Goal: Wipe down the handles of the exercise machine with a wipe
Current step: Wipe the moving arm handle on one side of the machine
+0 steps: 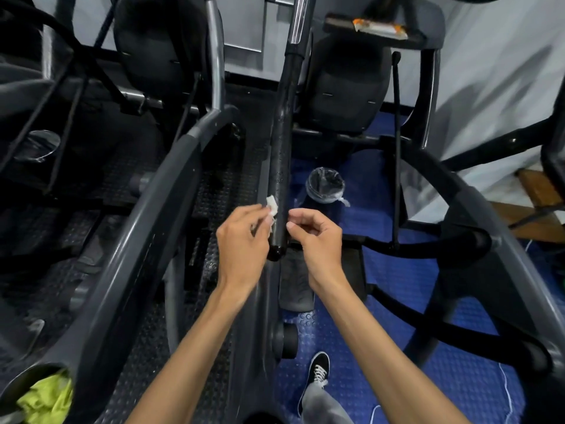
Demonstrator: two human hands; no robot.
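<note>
A long black handle (282, 142) of the exercise machine runs from the top centre down to its end cap near the middle of the head view. My left hand (241, 243) pinches a small white wipe (271, 206) against the handle's left side, just above the end cap. My right hand (318, 240) sits on the handle's right side with its fingers curled; its fingertips touch the handle and seem to pinch a bit of the wipe, though that part is hard to make out.
A thick grey curved frame bar (159, 209) passes on the left, and another (477, 215) on the right. A small bin with a plastic liner (325, 185) stands on the blue floor beyond the handle. A yellow-green cloth (49, 399) lies in a holder at the lower left.
</note>
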